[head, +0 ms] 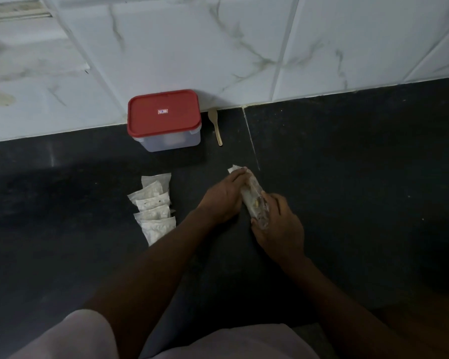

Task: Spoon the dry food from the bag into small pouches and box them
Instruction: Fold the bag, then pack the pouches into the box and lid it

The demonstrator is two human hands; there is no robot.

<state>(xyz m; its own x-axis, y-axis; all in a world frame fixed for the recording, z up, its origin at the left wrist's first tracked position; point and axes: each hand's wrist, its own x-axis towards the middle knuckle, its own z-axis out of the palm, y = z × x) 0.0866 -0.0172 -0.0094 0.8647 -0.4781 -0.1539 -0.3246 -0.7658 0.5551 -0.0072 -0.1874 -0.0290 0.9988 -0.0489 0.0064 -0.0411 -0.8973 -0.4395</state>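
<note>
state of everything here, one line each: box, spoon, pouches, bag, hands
box: lid on, closed, against the wall
spoon: lying unused right of the box
pouches: apparently filled, lying in an overlapping row, not boxed
bag: rolled up, held in both hands
left hand: grips the bag's far end
right hand: grips the bag's near end

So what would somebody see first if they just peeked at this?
Probably the box with the bright red lid, sitting on the dark surface against the white tiled wall, with a wooden spoon just to its right. Next, the left hand and right hand in the middle, both gripping a rolled-up clear bag. A row of small white pouches lies overlapping to the left of the hands.
</note>
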